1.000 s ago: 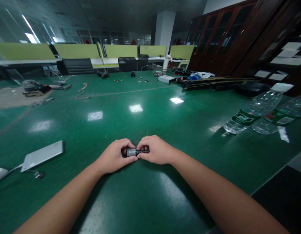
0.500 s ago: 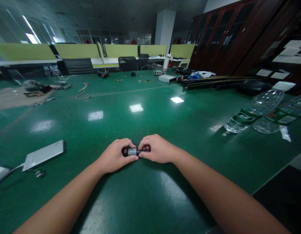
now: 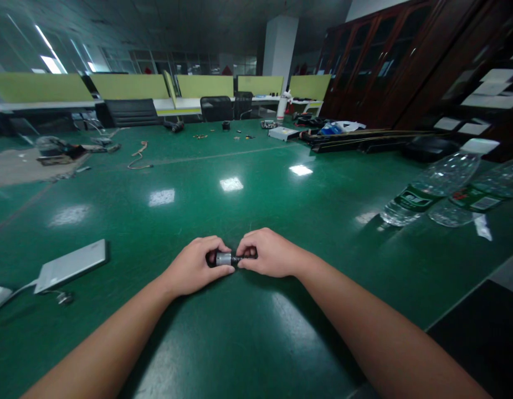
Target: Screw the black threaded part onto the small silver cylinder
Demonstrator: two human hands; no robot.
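Note:
Low over the green tabletop, both hands meet at one small part. My left hand is closed around a silver metal cylinder with a dark end, thumb below and fingers above it. From the cylinder's right side runs a thin, dark, ribbed rod. My right hand pinches this rod between thumb and fingers, and its right end is partly hidden in the hand. Whether rod and cylinder are one piece I cannot tell.
Left of my left hand lies a grey power bank with a cable, and a small metal piece beside it. Two water bottles stand at the right. Further back are a pink cord, a white box and long dark rails.
My left hand and the cylinder have shifted very slightly left, widening the gap to my right hand a little. Both grips look the same. The whole view has moved slightly.

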